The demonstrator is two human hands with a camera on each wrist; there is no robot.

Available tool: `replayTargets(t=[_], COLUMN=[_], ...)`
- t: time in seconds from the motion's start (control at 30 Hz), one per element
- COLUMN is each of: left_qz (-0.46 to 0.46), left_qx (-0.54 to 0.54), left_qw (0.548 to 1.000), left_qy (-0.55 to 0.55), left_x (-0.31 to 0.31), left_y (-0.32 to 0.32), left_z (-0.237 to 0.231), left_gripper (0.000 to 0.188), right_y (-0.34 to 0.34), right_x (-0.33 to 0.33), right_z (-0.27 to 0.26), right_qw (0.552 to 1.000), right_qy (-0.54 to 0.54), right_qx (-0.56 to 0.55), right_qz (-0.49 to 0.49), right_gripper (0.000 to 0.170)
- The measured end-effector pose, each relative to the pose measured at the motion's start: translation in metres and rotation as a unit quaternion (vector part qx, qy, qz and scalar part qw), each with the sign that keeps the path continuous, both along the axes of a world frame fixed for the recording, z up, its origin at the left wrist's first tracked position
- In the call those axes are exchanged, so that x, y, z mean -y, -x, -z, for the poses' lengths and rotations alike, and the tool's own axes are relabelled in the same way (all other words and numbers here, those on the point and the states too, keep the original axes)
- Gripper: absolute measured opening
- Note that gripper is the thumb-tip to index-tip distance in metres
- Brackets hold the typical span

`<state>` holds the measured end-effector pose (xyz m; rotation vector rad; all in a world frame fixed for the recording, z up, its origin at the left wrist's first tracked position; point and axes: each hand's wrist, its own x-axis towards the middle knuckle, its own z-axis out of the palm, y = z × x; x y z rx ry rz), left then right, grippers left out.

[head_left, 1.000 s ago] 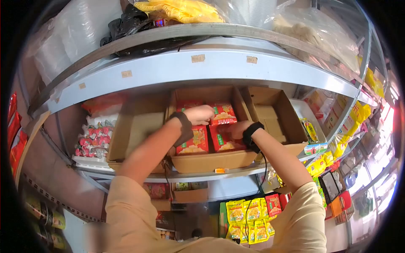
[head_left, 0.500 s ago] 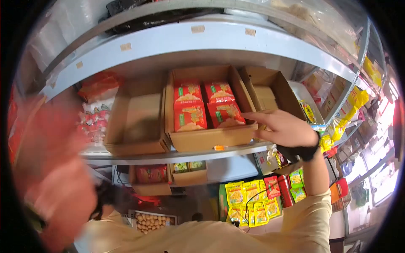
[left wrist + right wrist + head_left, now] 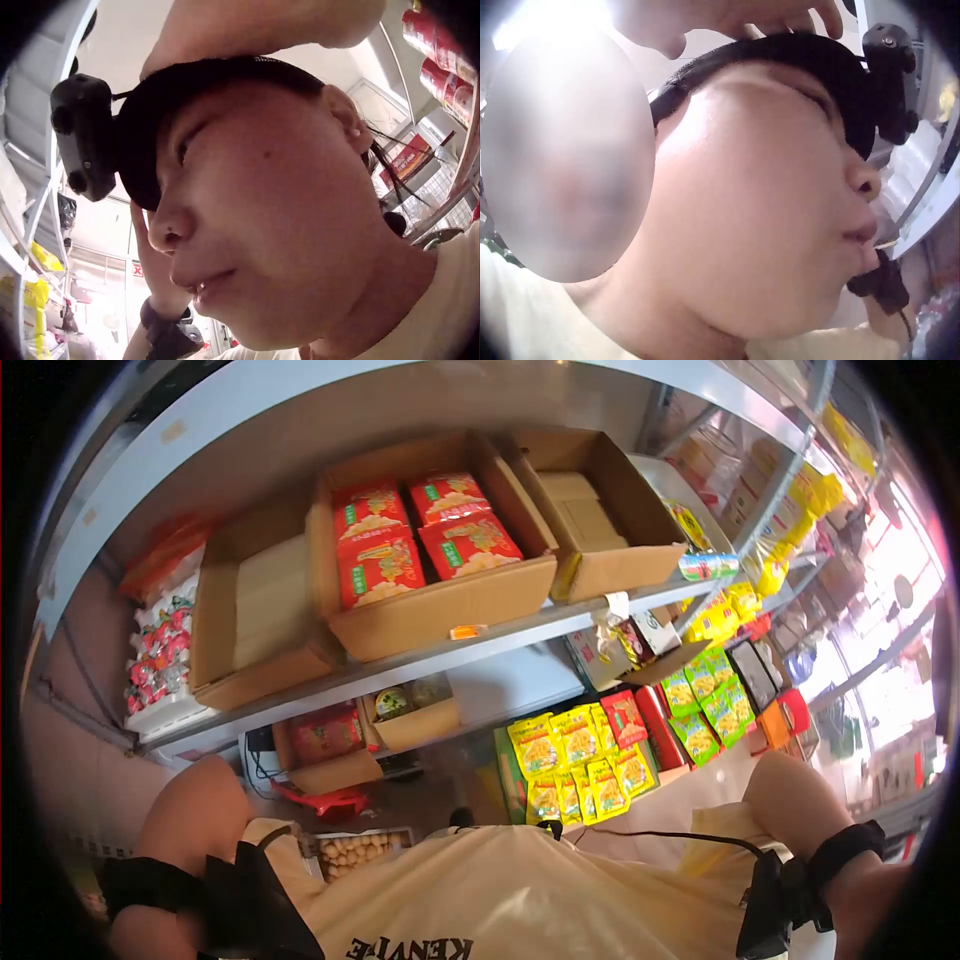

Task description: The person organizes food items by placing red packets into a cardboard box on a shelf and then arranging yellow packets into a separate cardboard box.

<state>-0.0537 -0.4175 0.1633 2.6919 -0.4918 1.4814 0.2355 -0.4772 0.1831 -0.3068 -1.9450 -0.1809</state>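
Note:
Both hands are raised to the person's head, out of the head view, where just the forearms and black wrist straps show low at the sides. In the left wrist view the left hand [image 3: 262, 34] lies against the top of a black cap [image 3: 139, 142], its fingers not clearly seen. A black camera [image 3: 84, 139] sits at the front of the cap. In the right wrist view the right hand [image 3: 735, 16] rests on the cap's crown, fingers spread and slightly bent. Ahead on the shelf, a carton [image 3: 445, 610] contains several red packets [image 3: 382, 568].
Two other cartons, one at left [image 3: 265, 685] and one at right [image 3: 625, 572], flank the middle one. Wrapped red-and-white items [image 3: 160, 655] stand at the far left. Below are yellow packets [image 3: 575, 735], green packets [image 3: 715, 700] and a crate of eggs [image 3: 360, 850]. A metal shelf edge [image 3: 400, 680] crosses in front.
Both hands have left the carton of red packets and come up to the head. The head view has tilted downward and turned, and the packets stay in the carton.

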Motion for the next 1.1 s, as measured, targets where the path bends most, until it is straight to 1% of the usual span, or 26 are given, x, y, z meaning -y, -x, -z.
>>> replayTargets(t=[0.37,0.5,0.53,0.6,0.63,0.67,0.7,0.73,0.77,0.8,0.83,0.87,0.9,0.93,0.97,1.03,1.1], left_qz=[0.063,0.090,0.089,0.083,0.069,0.031,-0.027,-0.090,-0.205,-0.200,-0.149,-0.110,-0.154,-0.228,-0.289,-0.353,-0.373], left_qx=[0.013,0.031,0.038,0.064,0.072,0.064,0.033,-0.015,-0.159,-0.122,-0.062,0.028,0.053,0.042,0.018,-0.017,-0.032], left_qw=[0.998,0.995,0.994,0.987,0.978,0.957,0.913,0.830,0.761,0.618,0.492,0.349,0.254,0.185,0.142,0.090,0.068], left_qy=[-0.003,0.030,0.051,0.120,0.181,0.280,0.406,0.550,0.594,0.750,0.856,0.930,0.953,0.955,0.947,0.931,0.925], left_x=[-0.013,-0.019,-0.020,-0.030,-0.036,-0.040,-0.042,-0.041,-0.039,-0.029,-0.014,0.001,0.020,0.037,0.053,0.076,0.088], left_y=[-0.030,-0.037,-0.038,-0.038,-0.039,-0.041,-0.046,-0.046,-0.039,-0.035,0.001,0.037,0.065,0.082,0.095,0.110,0.115], left_z=[0.019,0.028,0.035,0.062,0.083,0.114,0.149,0.194,0.234,0.288,0.379,0.467,0.524,0.544,0.555,0.561,0.564], left_gripper=[0.041,0.042,0.043,0.043,0.044,0.044,0.045,0.045,0.040,0.043,0.042,0.041,0.041,0.041,0.041,0.042,0.042], right_y=[-0.015,-0.028,-0.033,-0.045,-0.054,-0.061,-0.071,-0.082,-0.099,-0.109,-0.117,-0.125,-0.131,-0.134,-0.134,-0.134,-0.134], right_x=[0.049,0.057,0.059,0.061,0.062,0.061,0.059,0.056,0.052,0.048,0.045,0.043,0.041,0.042,0.045,0.053,0.058], right_z=[0.009,0.022,0.029,0.049,0.062,0.078,0.100,0.122,0.144,0.171,0.199,0.227,0.251,0.269,0.282,0.294,0.297], right_qw=[0.996,0.988,0.983,0.965,0.949,0.927,0.900,0.877,0.866,0.831,0.790,0.747,0.701,0.678,0.656,0.647,0.636], right_qy=[0.000,0.021,0.031,0.058,0.080,0.111,0.150,0.204,0.262,0.314,0.366,0.410,0.451,0.466,0.479,0.480,0.480], right_qx=[-0.083,-0.151,-0.180,-0.250,-0.297,-0.348,-0.395,-0.415,-0.400,-0.421,-0.440,-0.449,-0.454,-0.448,-0.439,-0.432,-0.435], right_qz=[0.015,0.029,0.034,0.052,0.068,0.083,0.104,0.128,0.146,0.183,0.218,0.268,0.315,0.350,0.384,0.405,0.418], right_gripper=[0.061,0.066,0.067,0.069,0.070,0.072,0.073,0.074,0.072,0.066,0.060,0.060,0.060,0.059,0.058,0.057,0.054])
